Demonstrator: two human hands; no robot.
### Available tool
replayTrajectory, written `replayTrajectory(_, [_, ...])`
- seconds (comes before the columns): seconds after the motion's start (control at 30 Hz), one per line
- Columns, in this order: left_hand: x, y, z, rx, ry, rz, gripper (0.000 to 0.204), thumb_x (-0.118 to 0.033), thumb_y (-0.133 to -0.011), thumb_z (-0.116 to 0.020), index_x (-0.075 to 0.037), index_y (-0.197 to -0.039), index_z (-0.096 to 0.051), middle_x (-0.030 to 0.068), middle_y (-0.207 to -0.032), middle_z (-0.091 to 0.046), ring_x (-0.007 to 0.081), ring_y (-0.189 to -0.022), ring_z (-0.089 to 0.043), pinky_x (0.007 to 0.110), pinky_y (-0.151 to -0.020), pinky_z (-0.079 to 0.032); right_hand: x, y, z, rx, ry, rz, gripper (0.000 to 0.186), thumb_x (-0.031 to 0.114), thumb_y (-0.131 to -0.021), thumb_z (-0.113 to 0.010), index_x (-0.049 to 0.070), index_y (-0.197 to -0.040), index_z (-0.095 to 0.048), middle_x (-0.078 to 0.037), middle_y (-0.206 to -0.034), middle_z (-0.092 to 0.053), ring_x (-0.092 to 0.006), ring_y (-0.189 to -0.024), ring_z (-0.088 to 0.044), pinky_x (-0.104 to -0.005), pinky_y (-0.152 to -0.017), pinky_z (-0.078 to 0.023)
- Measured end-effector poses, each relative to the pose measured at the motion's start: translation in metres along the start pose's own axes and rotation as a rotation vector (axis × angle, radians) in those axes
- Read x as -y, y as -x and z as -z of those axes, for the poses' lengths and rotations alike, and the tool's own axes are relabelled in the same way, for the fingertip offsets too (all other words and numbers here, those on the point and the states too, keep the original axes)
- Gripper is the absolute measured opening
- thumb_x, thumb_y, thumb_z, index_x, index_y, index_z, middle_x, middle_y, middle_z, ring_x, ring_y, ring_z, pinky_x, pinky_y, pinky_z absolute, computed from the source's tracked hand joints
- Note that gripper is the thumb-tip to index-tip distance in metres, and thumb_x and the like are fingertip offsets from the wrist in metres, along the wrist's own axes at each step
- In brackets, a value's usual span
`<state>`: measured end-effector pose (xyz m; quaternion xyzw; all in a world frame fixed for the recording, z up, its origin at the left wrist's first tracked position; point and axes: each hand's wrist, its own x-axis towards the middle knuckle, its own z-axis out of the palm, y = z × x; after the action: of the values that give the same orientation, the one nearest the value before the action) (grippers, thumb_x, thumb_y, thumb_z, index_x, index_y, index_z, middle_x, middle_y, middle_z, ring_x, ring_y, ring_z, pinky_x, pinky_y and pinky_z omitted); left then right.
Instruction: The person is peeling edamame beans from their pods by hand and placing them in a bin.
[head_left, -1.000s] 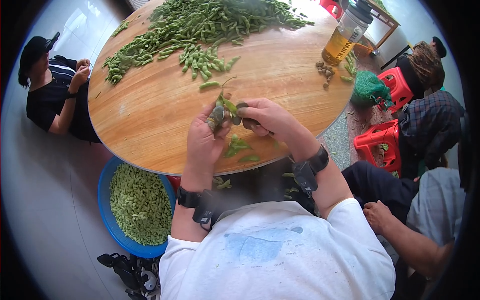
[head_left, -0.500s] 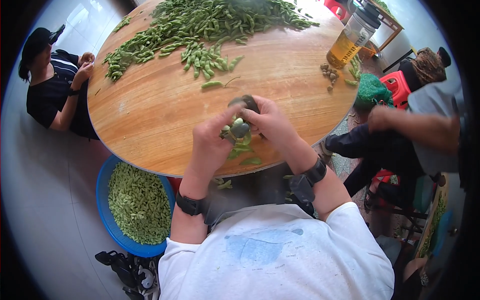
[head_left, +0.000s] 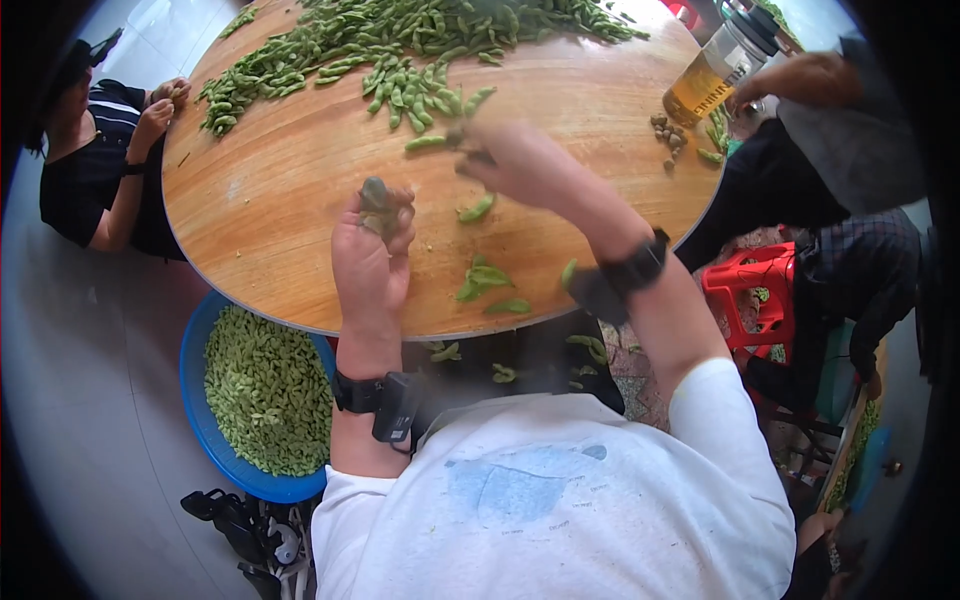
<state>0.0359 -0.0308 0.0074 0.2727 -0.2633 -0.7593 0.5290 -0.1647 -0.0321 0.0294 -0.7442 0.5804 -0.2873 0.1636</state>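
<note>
My left hand (head_left: pixel 372 258) is raised over the near part of the table, palm up with its fingers curled in. A grey-green cap covers its thumb tip; what lies in the palm, if anything, is too unclear to name. Smeared by motion, my right hand (head_left: pixel 525 172) reaches over the middle of the table, its dark-tipped fingers beside a single green soybean pod (head_left: pixel 426 143). Another pod (head_left: pixel 477 208) lies below that hand, and several opened-looking pods (head_left: pixel 484 278) are near the table's front edge. The big pile of soybean pods (head_left: pixel 400 40) spreads across the far side.
A blue basin (head_left: pixel 192 395) full of shelled green beans stands on the floor at left. On the round wooden table (head_left: pixel 270 220), a bottle of amber drink (head_left: pixel 705 80) stands at right by small brown round things (head_left: pixel 668 138). People sit at left and right; a red stool (head_left: pixel 752 290) is at right.
My hands have come apart: the left went left, the right moved up toward the pods. A pod now shows on the table below my right hand. The person at right has moved toward the bottle.
</note>
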Motion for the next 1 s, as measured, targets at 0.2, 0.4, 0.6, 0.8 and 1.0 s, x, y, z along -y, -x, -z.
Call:
replayTrajectory(0.2, [0.010,0.003,0.000,0.091,-0.447,-0.188,0.022,0.002,-0.084,-0.054,-0.005,-0.104,-0.061,0.0045,-0.087,-0.061,0.0078,-0.068,-0.053,0.018,-0.055,-0.040,0.001,-0.011,-0.009,0.081,0.311,-0.115,0.020,0.021,-0.081,-0.054,0.001,-0.080,-0.057,-0.020,-0.077,-0.061,-0.0383,-0.076,-0.059,-0.0453,-0.066,-0.046])
replayTrajectory(0.4, [0.018,0.006,-0.012,0.319,-1.288,-0.612,0.030,0.001,-0.077,-0.061,-0.001,-0.107,-0.062,0.0045,-0.078,-0.059,0.0115,-0.067,-0.052,0.025,-0.062,-0.043,0.031,0.026,0.030,0.209,0.071,0.125,0.016,0.015,-0.077,-0.060,0.000,-0.078,-0.055,-0.018,-0.072,-0.058,-0.0376,-0.069,-0.056,-0.0414,-0.060,-0.045])
replayTrajectory(0.6, [0.017,0.013,-0.016,0.377,-0.741,0.041,0.019,0.000,-0.081,-0.059,-0.003,-0.099,-0.063,0.0049,-0.082,-0.061,0.0094,-0.067,-0.054,0.019,-0.057,-0.041,0.028,0.037,0.028,-0.039,-0.088,0.053,0.015,0.014,-0.081,-0.061,0.001,-0.086,-0.058,-0.014,-0.070,-0.058,-0.0260,-0.062,-0.056,-0.0335,-0.057,-0.044])
replayTrajectory(0.8, [0.025,0.003,-0.004,0.315,0.016,0.182,0.015,0.000,-0.083,-0.057,-0.004,-0.098,-0.059,0.0052,-0.083,-0.060,0.0055,-0.060,-0.048,0.014,-0.045,-0.029,0.032,0.058,0.013,-0.133,-0.778,-0.304,0.020,0.017,-0.094,-0.046,0.004,-0.106,-0.056,0.003,-0.069,-0.048,-0.0023,-0.053,-0.040,-0.0171,-0.046,-0.031])
replayTrajectory(1.0, [0.026,0.009,-0.022,0.198,-0.091,0.113,0.021,0.000,-0.083,-0.054,-0.001,-0.104,-0.059,0.0024,-0.083,-0.060,0.0011,-0.057,-0.042,0.014,-0.046,-0.027,0.032,0.070,-0.011,0.028,-0.827,-0.293,0.018,0.016,-0.091,-0.048,0.002,-0.081,-0.053,0.003,-0.063,-0.047,-0.0049,-0.055,-0.042,-0.0213,-0.048,-0.034])
